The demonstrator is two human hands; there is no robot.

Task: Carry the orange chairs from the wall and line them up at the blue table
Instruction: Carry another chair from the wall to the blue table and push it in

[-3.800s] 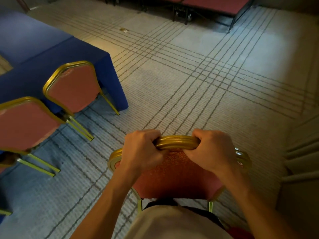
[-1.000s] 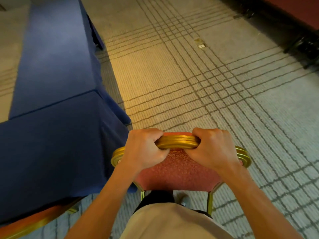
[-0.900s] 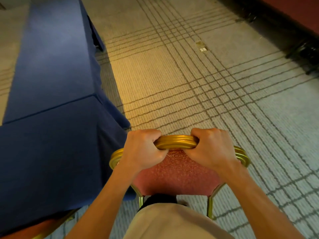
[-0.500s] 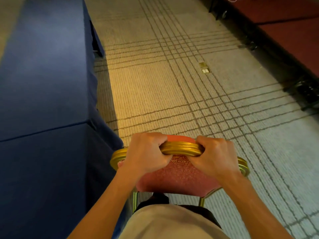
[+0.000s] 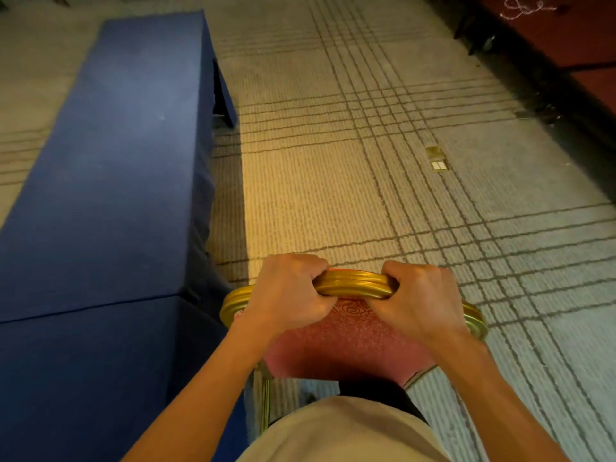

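Head cam: left hand and right hand, both clenched on orange chair top rail, just beside blue tabletop. Mid-carry, looks like. Next up, probably turning toward the tabletop and setting down.

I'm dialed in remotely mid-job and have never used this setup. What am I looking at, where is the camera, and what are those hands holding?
There is no machine here: a person works with bare hands. The single picture comes from a wide-angle camera worn on the head, looking forward and down, so the forearms reach in from the bottom edge. The left hand and right hand both grip the gold top rail of an orange chair, seen from behind its padded back. To the left runs the long blue table, draped in cloth with nothing on top. The patterned carpet fills the rest, with a small floor socket to the right. Whether the chair's legs touch the floor cannot be seen.
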